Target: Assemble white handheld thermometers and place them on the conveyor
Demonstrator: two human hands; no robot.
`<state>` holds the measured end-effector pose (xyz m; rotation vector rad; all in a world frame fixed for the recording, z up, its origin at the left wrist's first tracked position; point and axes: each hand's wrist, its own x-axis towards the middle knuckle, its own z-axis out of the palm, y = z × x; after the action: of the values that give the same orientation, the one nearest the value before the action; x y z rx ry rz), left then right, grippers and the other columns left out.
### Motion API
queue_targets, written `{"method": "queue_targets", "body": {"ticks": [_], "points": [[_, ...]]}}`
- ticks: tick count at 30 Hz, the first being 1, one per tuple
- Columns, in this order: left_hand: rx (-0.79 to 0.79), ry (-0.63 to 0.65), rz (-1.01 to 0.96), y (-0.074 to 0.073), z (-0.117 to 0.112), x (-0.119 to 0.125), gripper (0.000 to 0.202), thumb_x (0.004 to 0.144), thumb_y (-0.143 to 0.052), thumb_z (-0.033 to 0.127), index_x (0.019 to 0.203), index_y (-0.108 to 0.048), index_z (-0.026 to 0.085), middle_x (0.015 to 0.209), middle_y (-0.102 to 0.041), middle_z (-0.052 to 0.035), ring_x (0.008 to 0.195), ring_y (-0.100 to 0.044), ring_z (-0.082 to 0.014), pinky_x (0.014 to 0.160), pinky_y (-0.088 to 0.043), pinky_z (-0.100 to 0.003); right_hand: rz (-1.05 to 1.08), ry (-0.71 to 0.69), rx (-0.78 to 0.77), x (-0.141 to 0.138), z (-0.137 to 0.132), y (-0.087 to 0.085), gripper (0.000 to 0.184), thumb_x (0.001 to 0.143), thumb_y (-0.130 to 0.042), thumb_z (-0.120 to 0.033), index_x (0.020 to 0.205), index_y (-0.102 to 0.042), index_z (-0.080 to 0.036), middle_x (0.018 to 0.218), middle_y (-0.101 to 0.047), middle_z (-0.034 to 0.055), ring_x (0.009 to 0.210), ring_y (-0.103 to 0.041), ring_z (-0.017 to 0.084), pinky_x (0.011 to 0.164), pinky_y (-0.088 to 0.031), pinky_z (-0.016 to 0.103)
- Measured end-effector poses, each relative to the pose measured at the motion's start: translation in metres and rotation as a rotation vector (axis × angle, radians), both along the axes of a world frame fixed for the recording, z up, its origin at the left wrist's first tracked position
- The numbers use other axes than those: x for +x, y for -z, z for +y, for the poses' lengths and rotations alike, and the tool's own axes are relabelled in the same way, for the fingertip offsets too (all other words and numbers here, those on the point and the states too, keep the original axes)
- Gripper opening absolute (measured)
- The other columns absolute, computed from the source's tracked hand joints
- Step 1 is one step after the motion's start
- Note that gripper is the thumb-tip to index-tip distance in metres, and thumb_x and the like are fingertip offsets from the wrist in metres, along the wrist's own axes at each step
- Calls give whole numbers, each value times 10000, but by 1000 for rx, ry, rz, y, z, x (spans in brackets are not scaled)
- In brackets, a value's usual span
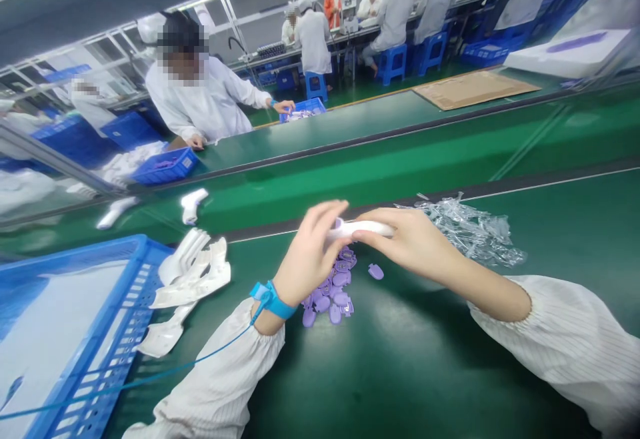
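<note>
Both my hands meet over the green bench on a white plastic shell piece [363, 228]. My right hand [413, 242] grips its right end. My left hand [310, 252], with a blue wrist strap [270, 299], pinches its left end with curled fingers. Just below lies a heap of several small purple plastic buttons [333, 289], and one purple button [375, 271] lies apart to the right. Several white shell halves [193, 272] are stacked to the left of my left forearm.
A blue crate [115, 332] stands at the left front. Crumpled clear plastic bags [470, 229] lie at the right. A white shell [193, 204] rides on the green conveyor [380, 166]. A co-worker in white [200, 102] stands across it beside blue trays [167, 166]; other people work further back.
</note>
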<state>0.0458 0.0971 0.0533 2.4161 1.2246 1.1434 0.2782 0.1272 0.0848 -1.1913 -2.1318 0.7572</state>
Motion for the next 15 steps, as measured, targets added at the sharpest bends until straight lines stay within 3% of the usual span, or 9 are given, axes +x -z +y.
{"method": "queue_targets", "body": {"ticks": [2,3,5,8,11,13,15], "points": [[58,-9,20,-2,7,-8,754,1027,-752,378,1667,-359,323,1711,-370,-184,1572,-453,-380,1228,-505,-612,85,105,-143,7,7,-5,363,1010,-684,-547,1134,-828,-238,952,-844,63,838,-766,260,732,-534,366],[97,-3,41,-3,10,-12,778,1014,-770,374,1670,-355,338,1735,-330,-185,1593,-428,-392,1233,-501,-632,166,139,-219,11,10,-7,408,1000,-686,-588,1145,-826,-233,914,-836,66,805,-763,255,704,-543,362],[185,30,76,-6,13,-19,663,1040,-729,282,1629,-432,352,1690,-420,-168,1564,-482,-370,1205,-539,-625,341,109,-375,18,16,-10,445,971,-719,-620,1130,-826,-219,954,-834,82,811,-766,237,709,-581,351],[299,99,70,-9,13,-25,564,1065,-655,154,1583,-515,330,1541,-616,-141,1515,-559,-334,1184,-572,-591,456,-133,-719,24,21,-14,403,916,-823,-552,1097,-806,-193,1039,-828,93,795,-762,189,674,-602,301],[327,171,41,-12,10,-25,563,1079,-594,98,1600,-512,293,1491,-673,-137,1520,-563,-323,1197,-567,-564,473,-346,-1083,23,19,-16,398,878,-886,-479,1084,-757,-164,971,-812,72,730,-749,160,648,-607,280],[333,201,36,-13,8,-24,562,1075,-578,73,1596,-521,276,1485,-679,-144,1497,-587,-311,1182,-578,-534,521,-404,-1191,19,16,-15,386,871,-890,-482,999,-742,-150,882,-790,49,697,-732,149,661,-608,277],[353,199,32,-12,8,-23,533,1062,-613,82,1558,-563,270,1450,-698,-143,1438,-631,-304,1150,-594,-514,558,-418,-1203,15,12,-12,382,876,-880,-506,886,-731,-154,755,-736,10,623,-675,121,612,-563,246]]}}
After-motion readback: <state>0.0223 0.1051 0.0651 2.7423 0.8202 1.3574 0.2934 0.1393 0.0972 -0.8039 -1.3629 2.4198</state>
